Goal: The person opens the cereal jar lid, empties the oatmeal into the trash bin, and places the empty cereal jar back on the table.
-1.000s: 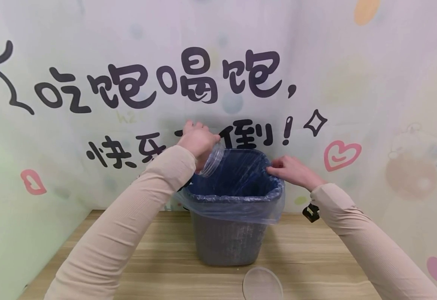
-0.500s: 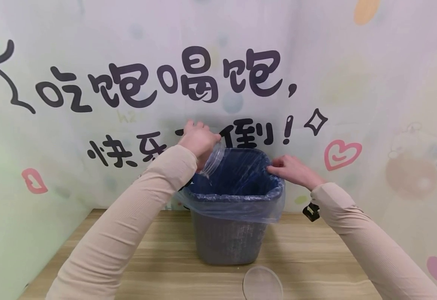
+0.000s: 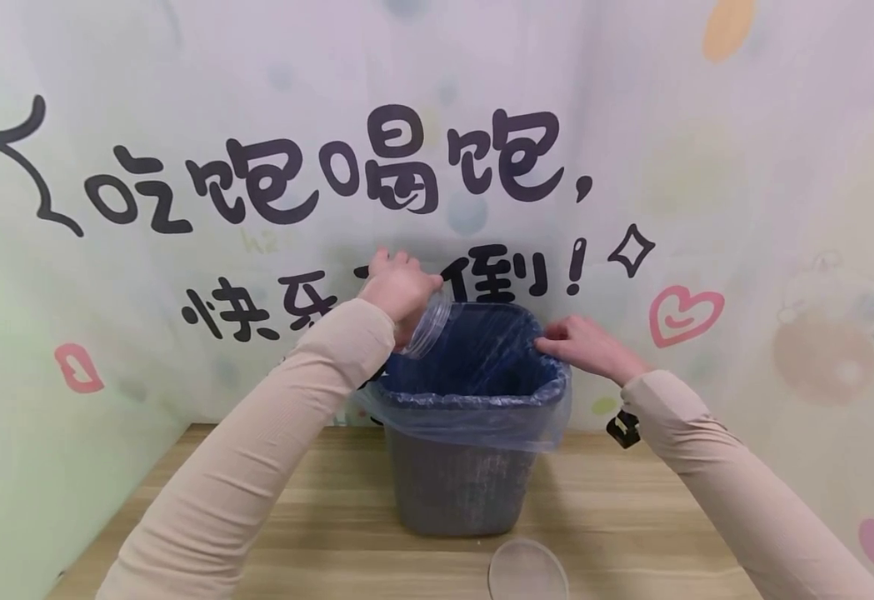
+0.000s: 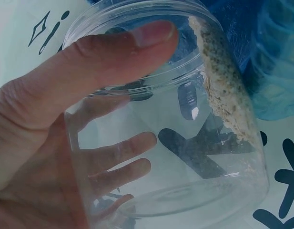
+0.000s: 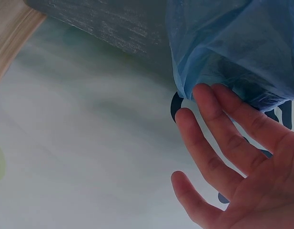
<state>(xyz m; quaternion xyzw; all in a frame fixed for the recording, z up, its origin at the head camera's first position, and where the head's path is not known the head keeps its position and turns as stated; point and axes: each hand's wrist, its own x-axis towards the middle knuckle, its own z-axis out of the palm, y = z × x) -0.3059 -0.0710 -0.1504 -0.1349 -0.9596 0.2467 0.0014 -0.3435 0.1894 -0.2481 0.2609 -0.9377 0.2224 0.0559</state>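
My left hand (image 3: 399, 287) grips a clear plastic jar (image 3: 429, 325), tipped with its mouth over the trash can (image 3: 459, 487). In the left wrist view the thumb lies across the jar's neck, and the other fingers show through the clear wall. A speckled off-white, crumbly layer (image 4: 223, 90) lies along one side inside the jar, reaching up to its mouth. At the can's right rim, my right hand (image 3: 585, 343) holds the edge over the blue trash bag (image 3: 474, 429). Its fingers (image 5: 204, 143) spread outside the bag in the right wrist view; the thumb is hidden there.
The can stands on a wood-grain table (image 3: 317, 517) close to the back wall. A round translucent lid (image 3: 528, 571) lies on the table in front of it. Behind hangs a printed backdrop (image 3: 257, 179) with black characters.
The head view has shifted slightly. Both hands stay in place at the can, and the jar remains tipped; something thin hung below its mouth half a second ago and no longer shows.
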